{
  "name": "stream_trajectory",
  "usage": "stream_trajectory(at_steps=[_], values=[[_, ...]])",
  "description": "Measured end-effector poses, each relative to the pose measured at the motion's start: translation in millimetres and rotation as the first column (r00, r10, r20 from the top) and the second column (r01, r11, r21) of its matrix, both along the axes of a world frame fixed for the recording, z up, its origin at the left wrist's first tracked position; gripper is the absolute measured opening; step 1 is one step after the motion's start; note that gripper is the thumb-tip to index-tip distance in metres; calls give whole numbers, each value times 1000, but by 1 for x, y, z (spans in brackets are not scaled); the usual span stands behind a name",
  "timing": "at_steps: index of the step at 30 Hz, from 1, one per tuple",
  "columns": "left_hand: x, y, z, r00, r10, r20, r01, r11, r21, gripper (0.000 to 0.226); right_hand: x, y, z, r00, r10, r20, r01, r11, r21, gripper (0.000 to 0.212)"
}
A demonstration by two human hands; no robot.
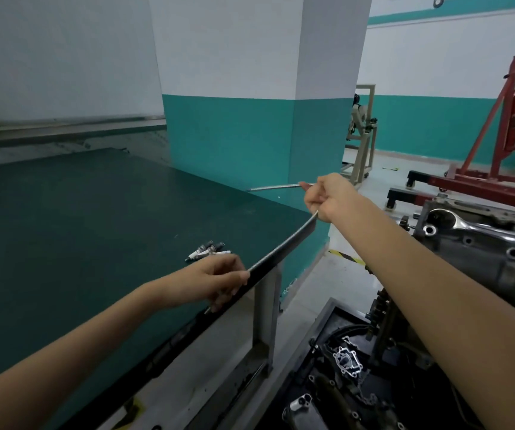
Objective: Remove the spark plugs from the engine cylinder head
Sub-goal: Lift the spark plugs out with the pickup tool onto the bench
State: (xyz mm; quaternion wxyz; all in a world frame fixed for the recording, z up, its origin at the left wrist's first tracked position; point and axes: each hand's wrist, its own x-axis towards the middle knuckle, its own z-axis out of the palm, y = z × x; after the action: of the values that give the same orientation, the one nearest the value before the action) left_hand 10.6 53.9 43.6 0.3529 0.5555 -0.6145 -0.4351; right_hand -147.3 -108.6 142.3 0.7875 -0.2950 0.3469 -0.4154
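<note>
Both arms reach forward over the dark green workbench [79,228], the left hand [218,282] and the raised right hand [327,197] each pinching a long, thin, flexible silver metal rod [281,246] near three loose spark plugs [208,251].

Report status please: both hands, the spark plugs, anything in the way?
Left hand and right hand both gripping flexible pickup tool. Spark plugs lying on green workbench, near its edge. Nothing in the way.

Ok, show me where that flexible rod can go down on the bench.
The green bench is bare left of and behind the spark plugs, back to the pillar. It is crowded only at the near right edge, where the plugs lie beside the left hand. Both hands grip the rod; the right hand is off the corner.
</note>
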Motion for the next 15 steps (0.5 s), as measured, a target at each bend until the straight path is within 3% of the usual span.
stream_trajectory(at_steps=[3,5,7,11,15], values=[[-8,-6,-8,977,210,30,-190,928,-321,19,6,-1,4,992,53,114,-52,999,-5,25],[-2,-14,-10,921,374,105,-280,826,-488,22,11,0,-1,994,82,74,-77,994,-74,37],[10,-23,-11,855,507,105,-370,740,-562,25,18,6,-11,990,136,-31,-139,978,-155,39],[34,-40,-16,809,587,-6,-509,696,-506,28,37,34,-49,891,255,-376,-368,891,-267,29],[51,-54,-10,797,561,-226,-604,726,-328,30,60,80,-101,663,379,-646,-645,727,-235,19]])
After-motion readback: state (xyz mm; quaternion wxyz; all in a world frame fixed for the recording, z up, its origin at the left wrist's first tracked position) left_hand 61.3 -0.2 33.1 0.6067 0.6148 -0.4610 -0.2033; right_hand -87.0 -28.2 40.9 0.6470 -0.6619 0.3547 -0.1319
